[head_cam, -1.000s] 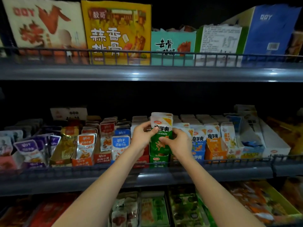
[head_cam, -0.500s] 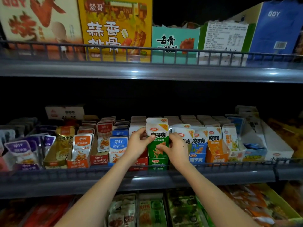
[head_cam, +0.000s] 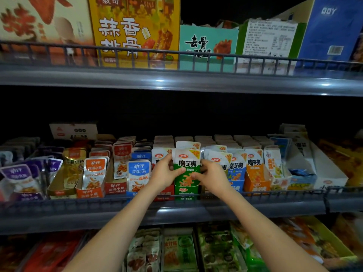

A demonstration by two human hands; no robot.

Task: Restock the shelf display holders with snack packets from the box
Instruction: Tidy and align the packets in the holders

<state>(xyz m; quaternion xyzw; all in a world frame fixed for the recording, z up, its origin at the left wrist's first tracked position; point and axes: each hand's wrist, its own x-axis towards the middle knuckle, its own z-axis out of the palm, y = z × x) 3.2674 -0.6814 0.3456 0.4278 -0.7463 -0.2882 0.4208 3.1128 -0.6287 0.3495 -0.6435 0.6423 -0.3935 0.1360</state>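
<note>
Whereas a second ago the green packets (head_cam: 187, 163) stood lifted high, they now sit lower between left grip (head_cam: 163, 173) and right grip (head_cam: 212, 174), bottom edge inside the green holder (head_cam: 186, 190) just below. Each grip is clamped on the stack's side, thumb across its face. Seating looks nearly done; letting go is likely next. Blue packets (head_cam: 235, 168) stand just right of the right grip.

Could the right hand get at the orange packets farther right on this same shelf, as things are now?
Probably yes, once freed. The orange packets stand in the front row, with only the low rail before them. But the right hand now holds the green packets together with the left hand.
</note>
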